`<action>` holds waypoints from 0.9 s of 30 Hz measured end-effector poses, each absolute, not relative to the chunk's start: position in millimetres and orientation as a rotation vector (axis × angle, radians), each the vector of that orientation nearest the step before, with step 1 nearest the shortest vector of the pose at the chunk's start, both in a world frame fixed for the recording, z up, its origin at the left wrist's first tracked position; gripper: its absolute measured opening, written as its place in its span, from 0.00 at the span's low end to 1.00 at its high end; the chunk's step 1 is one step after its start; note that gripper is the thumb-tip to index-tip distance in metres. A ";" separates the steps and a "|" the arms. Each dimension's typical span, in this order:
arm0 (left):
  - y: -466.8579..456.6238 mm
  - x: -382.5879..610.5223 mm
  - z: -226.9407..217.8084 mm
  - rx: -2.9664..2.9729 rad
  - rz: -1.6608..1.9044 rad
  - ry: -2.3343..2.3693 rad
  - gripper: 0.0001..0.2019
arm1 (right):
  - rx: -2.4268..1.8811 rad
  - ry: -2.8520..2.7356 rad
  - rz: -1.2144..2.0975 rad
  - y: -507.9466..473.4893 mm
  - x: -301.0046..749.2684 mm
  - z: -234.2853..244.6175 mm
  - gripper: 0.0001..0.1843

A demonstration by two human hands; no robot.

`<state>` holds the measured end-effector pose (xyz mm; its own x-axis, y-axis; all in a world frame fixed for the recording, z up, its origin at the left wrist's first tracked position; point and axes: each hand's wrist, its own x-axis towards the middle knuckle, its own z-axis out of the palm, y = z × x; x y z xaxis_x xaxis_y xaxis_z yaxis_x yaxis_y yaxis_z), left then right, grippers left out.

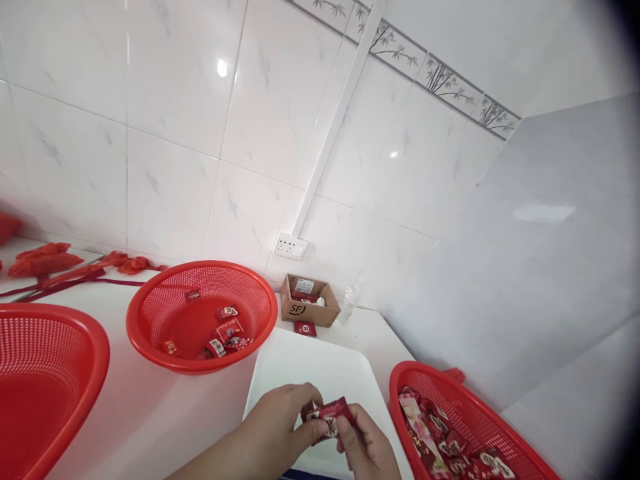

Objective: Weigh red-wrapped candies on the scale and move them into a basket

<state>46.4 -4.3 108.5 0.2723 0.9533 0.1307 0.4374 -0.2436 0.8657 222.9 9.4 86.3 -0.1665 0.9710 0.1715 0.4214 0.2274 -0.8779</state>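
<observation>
Between my two hands is a small dark red snack packet (pixel 330 419) with white and black lettering, held above a white tray (pixel 295 357). My left hand (pixel 283 427) pinches its left end between thumb and fingers. At the other end, my right hand (pixel 367 443) grips the packet with the thumb on its front. Right of the tray, a red plastic basket (pixel 480 413) holds many similar red packets (pixel 450 443) and a pink-and-white strip. To the left, another red basket (pixel 140 327) has several packets (pixel 227 330) lying in it.
A third red basket (pixel 95 353) stands at the left edge. Behind the tray are a cardboard box (pixel 327 313), a red packet (pixel 305 328) and a clear plastic bottle (pixel 351 297). Red bags (pixel 45 260) lie at the back left. A tiled wall with a socket (pixel 291 246) rises behind.
</observation>
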 end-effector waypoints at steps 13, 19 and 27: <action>2.4 33.3 100.4 2.000 0.987 1.313 0.28 | -1.418 -2.435 0.456 41.2 236.3 58.7 0.27; 5.4 21.4 100.9 1.990 1.059 1.380 0.25 | -1.374 -2.470 0.547 36.9 231.9 77.8 0.28; 7.4 9.7 112.3 1.924 1.040 1.494 0.24 | -1.810 -2.053 0.304 52.2 350.1 98.4 0.28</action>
<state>9.7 7.4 112.3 0.1114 0.9565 0.2695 0.5850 -0.2824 0.7603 350.1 52.2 98.4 -0.0937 0.9853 0.1425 0.9019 0.1446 -0.4070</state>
